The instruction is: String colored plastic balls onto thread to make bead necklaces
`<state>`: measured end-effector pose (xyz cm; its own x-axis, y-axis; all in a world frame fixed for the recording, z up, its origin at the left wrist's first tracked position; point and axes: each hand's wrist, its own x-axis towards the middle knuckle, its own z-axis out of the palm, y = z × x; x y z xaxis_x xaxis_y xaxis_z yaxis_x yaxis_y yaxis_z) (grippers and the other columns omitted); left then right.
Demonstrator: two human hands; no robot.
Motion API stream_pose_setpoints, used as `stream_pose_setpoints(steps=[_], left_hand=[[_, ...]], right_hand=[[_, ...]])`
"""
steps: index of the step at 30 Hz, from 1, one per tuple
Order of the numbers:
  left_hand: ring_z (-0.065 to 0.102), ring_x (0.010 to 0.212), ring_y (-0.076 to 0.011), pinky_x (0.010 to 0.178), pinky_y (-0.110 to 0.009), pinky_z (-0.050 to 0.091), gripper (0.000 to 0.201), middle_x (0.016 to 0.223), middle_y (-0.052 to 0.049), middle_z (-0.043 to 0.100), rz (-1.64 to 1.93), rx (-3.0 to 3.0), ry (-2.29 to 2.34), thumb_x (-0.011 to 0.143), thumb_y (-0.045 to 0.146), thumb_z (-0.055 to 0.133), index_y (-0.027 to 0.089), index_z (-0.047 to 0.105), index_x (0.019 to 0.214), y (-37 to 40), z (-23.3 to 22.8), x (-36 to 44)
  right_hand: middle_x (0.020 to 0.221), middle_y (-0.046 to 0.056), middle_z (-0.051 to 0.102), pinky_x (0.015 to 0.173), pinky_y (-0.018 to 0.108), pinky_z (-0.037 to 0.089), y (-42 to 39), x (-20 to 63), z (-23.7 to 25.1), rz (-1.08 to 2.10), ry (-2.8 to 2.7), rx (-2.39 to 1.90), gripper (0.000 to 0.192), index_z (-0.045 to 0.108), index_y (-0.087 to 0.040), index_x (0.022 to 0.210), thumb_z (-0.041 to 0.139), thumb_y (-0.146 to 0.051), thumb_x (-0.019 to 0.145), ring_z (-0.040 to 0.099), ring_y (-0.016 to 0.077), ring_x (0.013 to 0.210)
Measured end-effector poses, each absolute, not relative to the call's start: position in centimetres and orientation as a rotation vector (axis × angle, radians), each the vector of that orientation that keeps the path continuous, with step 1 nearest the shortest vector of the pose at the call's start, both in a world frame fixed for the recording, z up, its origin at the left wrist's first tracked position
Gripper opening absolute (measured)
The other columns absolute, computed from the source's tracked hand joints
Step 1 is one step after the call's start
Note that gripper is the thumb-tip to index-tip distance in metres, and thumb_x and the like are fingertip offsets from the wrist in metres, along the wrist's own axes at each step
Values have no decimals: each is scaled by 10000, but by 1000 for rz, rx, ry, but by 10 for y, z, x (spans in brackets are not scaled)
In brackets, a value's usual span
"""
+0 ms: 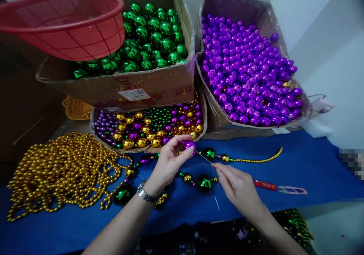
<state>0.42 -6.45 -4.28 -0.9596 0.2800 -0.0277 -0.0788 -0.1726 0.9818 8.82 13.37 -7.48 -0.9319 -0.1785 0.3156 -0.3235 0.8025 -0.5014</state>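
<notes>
My left hand (167, 162) pinches a shiny purple bead (189, 145) between thumb and fingertips, above the blue table cover (298, 164). My right hand (237, 186) grips a thin needle (203, 157) whose tip points into that bead. A partly strung strand of green, gold and purple beads (210, 154) lies under both hands, ending in a row of small gold beads (258, 159) to the right. A second stretch of the strand with a big green ball (204, 182) lies between my wrists. A watch sits on my left wrist.
A pile of gold bead strings (62, 171) lies at the left. Behind are boxes: green balls (150, 39), purple beads (247, 69), mixed beads (150, 128). A red basket (65, 24) sits on the green box. Red-handled snips (280, 188) lie at the right.
</notes>
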Motion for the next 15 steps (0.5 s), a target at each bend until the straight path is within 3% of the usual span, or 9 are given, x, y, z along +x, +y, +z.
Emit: stream_pose_setpoints(steps=[15], left_hand=[[565,892,-143,781,-259,494,358,1000,-63,614,2360,160,1634,710,170,730,169,592,1040,-63,-51,10]], right_hand=[[968,66,696,753,305,530,138,93,-90,883,-2580,492,244,589,-169,1116,460,-140,911,662,188,830]])
